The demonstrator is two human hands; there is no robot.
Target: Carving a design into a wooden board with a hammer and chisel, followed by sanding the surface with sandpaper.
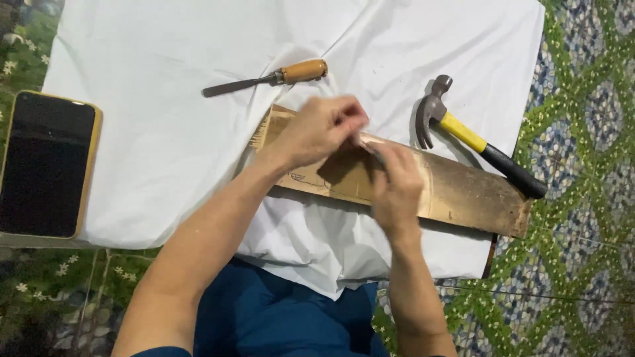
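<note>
Two hands [357, 158] over wooden plank [463, 192]

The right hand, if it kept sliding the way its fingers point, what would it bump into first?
The right hand points up and slightly left, so it would probably first meet the left hand just ahead, above the wooden board. Blur makes the depth unsure.

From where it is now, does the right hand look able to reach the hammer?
Probably yes. The right hand is over the wooden plank, and the hammer lies just beyond on the white cloth with nothing between. The hand seems to be pinching something small, though.
</note>
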